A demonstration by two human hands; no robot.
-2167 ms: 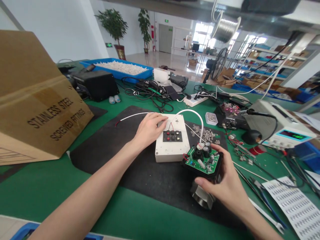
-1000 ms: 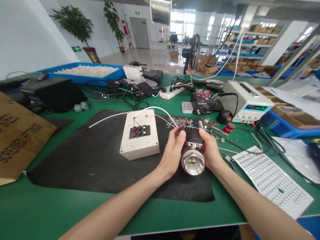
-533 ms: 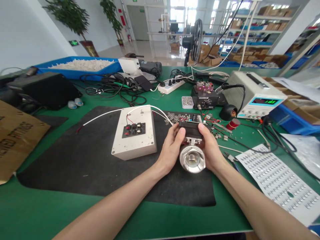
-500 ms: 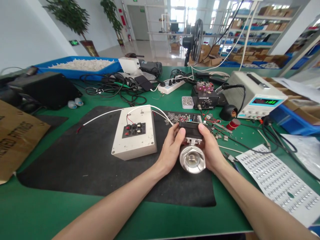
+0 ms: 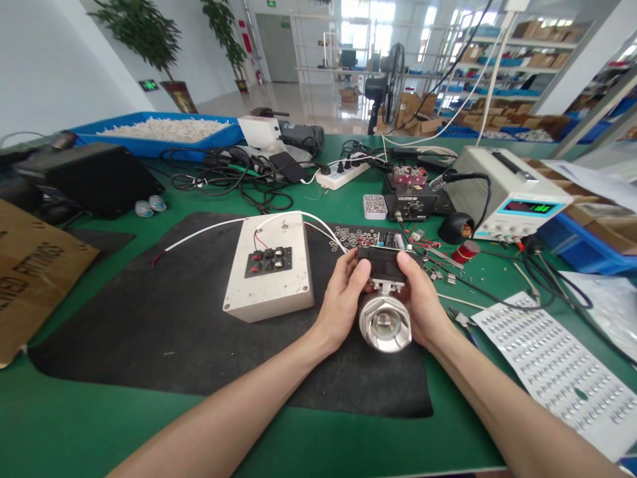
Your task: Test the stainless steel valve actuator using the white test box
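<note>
Between both hands is a motorized ball valve, with a black actuator body (image 5: 381, 264) on top and a shiny hex-ended metal valve (image 5: 385, 323) below, its round opening facing me. My left hand (image 5: 341, 299) wraps the actuator's left side, thumb on the front. From the right, my right hand (image 5: 423, 295) grips it the same way. A circuit board with components shows at the actuator's open top. White cables run from behind it to a pale grey box (image 5: 271, 295) on the left, which carries a black panel of red and black terminals (image 5: 269, 261).
A black mat (image 5: 199, 338) lies under the box and hands. Loose nuts (image 5: 343, 236), a red spool (image 5: 466, 251), pliers (image 5: 462, 317) and a white sheet of small metal parts (image 5: 552, 365) lie rightward. Behind stand a soldering station (image 5: 411, 204) and a power supply (image 5: 512, 192). Cardboard (image 5: 40, 279) is at left.
The whole view has shifted slightly, with things sitting a little lower in the picture. Both hands keep the same hold on the valve.
</note>
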